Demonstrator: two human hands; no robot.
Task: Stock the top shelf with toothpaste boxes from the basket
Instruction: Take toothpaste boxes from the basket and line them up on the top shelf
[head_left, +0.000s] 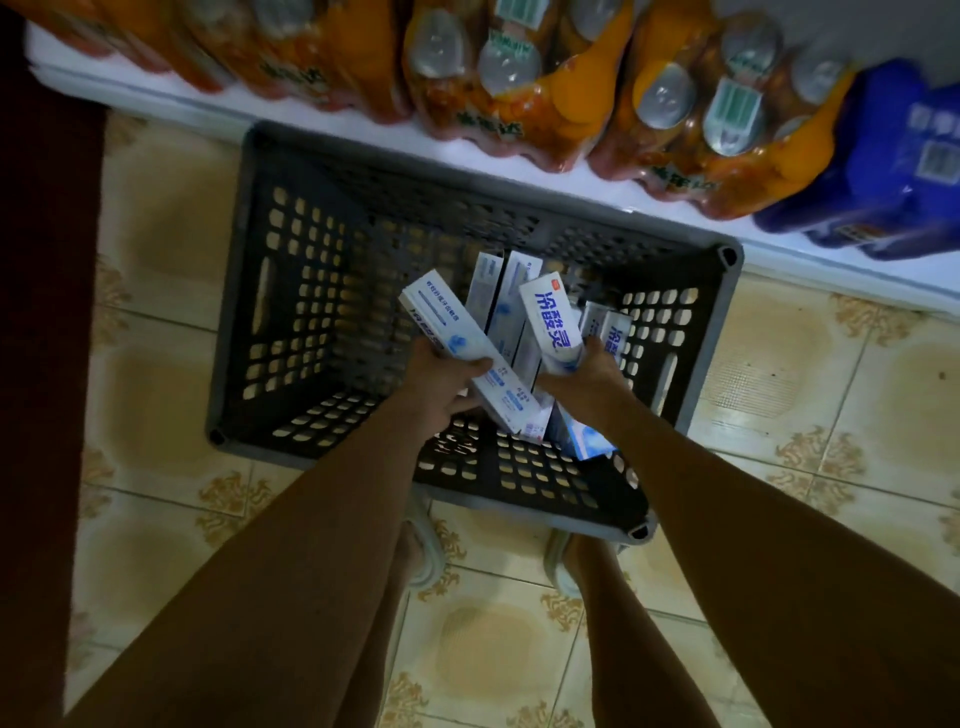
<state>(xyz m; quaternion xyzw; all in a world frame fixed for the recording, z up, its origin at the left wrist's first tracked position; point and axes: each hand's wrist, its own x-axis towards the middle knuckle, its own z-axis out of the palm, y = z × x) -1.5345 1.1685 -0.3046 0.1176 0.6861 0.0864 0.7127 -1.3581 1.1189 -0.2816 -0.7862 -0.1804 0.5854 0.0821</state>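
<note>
Grey plastic basket (236, 291) on tiled floor (156, 218), lattice walls, sits at 12 o'clock from the person's feet, far rim close under the white shelf edge (649, 200).

Left hand (441, 382): fingers curled around one white-and-blue box (457, 340), thumb across its face. Box tilted, top end toward 11 o'clock, lower end toward 5 o'clock, lifted above the basket bottom.

Right hand (584, 379): grip wrapped around a second box (553, 322) with large blue characters, standing nearly upright, top toward 12 o'clock. Fingers mostly hidden behind the box; thumb side visible at its base.

More boxes (511, 291) still in the basket, clustered right of centre, between and behind the two hands, standing on end or leaning. Two more at 1 o'clock from the right hand (613, 332), against the right wall. Another lies lower, at 6 o'clock from the right hand (582, 441), partly under the wrist. Exact count unclear, overlap.

Left half of the basket shows bare lattice.

On the shelf at 12 o'clock: shrink-wrapped packs of orange drink bottles (519, 88), silver caps facing camera. Blue pack (883, 171) at 2 o'clock, blurred.

Dark red strip (47, 312) runs along the floor at 9 o'clock.

Bare legs and grey sandals (426, 566) at 6 o'clock, toes just behind the near rim.
</note>
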